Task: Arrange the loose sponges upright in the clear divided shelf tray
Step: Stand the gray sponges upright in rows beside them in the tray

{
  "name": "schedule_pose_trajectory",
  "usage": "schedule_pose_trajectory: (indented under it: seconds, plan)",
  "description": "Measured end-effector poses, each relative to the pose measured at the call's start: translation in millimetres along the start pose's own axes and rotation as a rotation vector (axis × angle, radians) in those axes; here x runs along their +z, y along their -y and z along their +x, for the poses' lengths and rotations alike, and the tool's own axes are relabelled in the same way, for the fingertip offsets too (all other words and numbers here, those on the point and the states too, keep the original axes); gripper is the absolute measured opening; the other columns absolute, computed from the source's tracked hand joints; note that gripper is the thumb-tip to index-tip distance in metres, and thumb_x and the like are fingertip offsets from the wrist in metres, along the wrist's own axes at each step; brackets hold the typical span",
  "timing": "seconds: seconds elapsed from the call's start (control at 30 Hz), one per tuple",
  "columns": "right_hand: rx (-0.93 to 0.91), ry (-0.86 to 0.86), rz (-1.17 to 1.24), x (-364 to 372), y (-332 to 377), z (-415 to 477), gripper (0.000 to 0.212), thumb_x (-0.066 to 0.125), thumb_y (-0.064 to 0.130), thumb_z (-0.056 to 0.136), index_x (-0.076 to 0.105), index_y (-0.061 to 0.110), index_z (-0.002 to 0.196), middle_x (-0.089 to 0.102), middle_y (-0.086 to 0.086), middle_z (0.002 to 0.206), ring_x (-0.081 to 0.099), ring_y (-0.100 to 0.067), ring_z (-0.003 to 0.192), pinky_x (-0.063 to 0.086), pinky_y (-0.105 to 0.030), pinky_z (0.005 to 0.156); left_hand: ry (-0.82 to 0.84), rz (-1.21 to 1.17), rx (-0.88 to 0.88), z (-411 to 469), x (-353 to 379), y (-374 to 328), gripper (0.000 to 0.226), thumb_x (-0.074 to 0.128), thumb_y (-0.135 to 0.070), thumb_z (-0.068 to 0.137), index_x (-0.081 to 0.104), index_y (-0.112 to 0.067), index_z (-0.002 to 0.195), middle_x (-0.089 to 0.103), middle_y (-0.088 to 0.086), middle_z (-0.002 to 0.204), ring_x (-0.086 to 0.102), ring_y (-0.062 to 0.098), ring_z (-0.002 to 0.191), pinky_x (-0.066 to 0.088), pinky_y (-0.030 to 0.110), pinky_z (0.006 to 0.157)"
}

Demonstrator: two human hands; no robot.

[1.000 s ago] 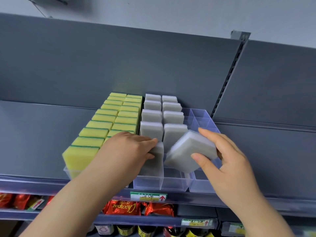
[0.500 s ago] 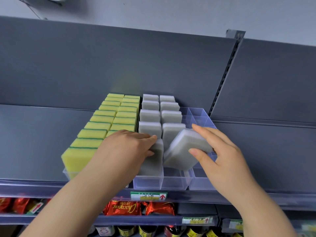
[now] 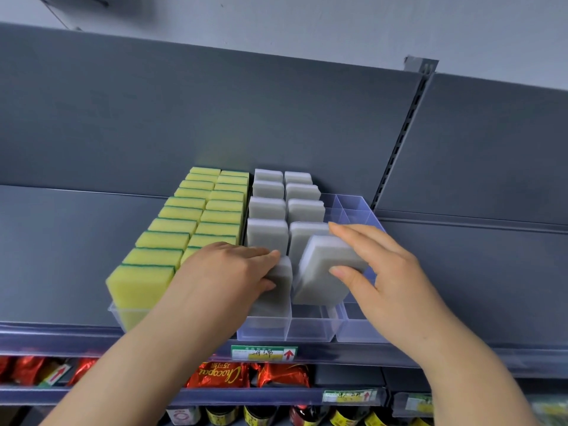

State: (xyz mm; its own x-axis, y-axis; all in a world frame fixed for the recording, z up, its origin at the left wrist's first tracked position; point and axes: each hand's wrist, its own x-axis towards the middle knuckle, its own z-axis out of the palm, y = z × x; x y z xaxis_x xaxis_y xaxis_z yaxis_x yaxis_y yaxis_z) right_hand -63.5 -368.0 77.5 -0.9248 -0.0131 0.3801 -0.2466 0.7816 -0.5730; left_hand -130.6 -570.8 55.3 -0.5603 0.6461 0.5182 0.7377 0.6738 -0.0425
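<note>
Right hand (image 3: 390, 287) pinches a tilted sponge (image 3: 325, 272) over the clear tray (image 3: 310, 332), left hand (image 3: 227, 272) grips its upright neighbour (image 3: 278, 287) — lowered crooked, it may snag a divider (image 3: 289, 315).

Shop, retail aisle. Grey metal gondola shelving (image 3: 153, 118) with slotted upright (image 3: 396, 149) at upper right; price label (image 3: 264, 353) with red arrow on shelf edge, lower centre; red-wrapped snack packs (image 3: 221, 375) and bottles (image 3: 221, 415) below; sponges (image 3: 196, 216) stocked in rows.
</note>
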Motion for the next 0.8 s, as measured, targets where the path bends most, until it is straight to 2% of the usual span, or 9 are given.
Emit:
schedule_pose_trajectory:
  seconds: [0.1,0.23,0.5,0.67,0.8]
  plan:
    - [0.0,0.033,-0.015,2,0,0,0.048,0.058,0.019,0.089,0.045,0.035,0.132,0.033,0.041,0.118,0.028,0.028,0.107,0.017,0.008,0.087,-0.001,0.003,-0.005,-2,-1,-2,0.033,0.064,-0.029,0.062,0.076,-0.016,0.091,0.074,-0.003,0.086,0.068,0.02,0.061,0.054,0.024,0.055]
    - [0.044,0.116,-0.042,13,-4,-2,0.047,0.056,0.026,0.09,0.041,0.039,0.133,0.027,0.047,0.112,0.028,0.024,0.104,0.015,0.011,0.083,0.002,0.016,-0.02,-4,-2,-3,0.034,0.064,-0.029,0.062,0.075,-0.015,0.091,0.074,-0.002,0.088,0.069,0.021,0.063,0.055,0.026,0.057]
    - [0.074,0.125,-0.05,29,-13,-6,0.047,0.057,0.026,0.09,0.042,0.035,0.133,0.037,0.031,0.122,0.029,0.016,0.102,0.022,0.008,0.083,0.019,0.025,-0.053,-7,-2,-7,0.037,0.064,-0.029,0.064,0.075,-0.014,0.095,0.073,0.002,0.094,0.071,0.021,0.073,0.055,0.031,0.063]
    - [0.054,0.132,-0.091,27,-14,-7,0.053,0.059,0.031,0.088,0.037,0.041,0.135,0.031,0.033,0.123,0.024,0.018,0.105,0.019,0.007,0.085,0.03,0.015,-0.07,-8,-3,-8,0.037,0.063,-0.031,0.066,0.074,-0.014,0.098,0.073,0.003,0.097,0.071,0.022,0.078,0.055,0.033,0.067]
    - [0.046,0.145,-0.109,22,-13,-6,0.058,0.059,0.035,0.087,0.031,0.044,0.137,0.024,0.035,0.125,0.016,0.021,0.11,0.014,0.002,0.09,0.046,0.008,-0.085,-6,-5,-10,0.043,0.045,-0.039,0.079,0.073,-0.016,0.102,0.072,0.003,0.101,0.07,0.022,0.085,0.055,0.033,0.071]
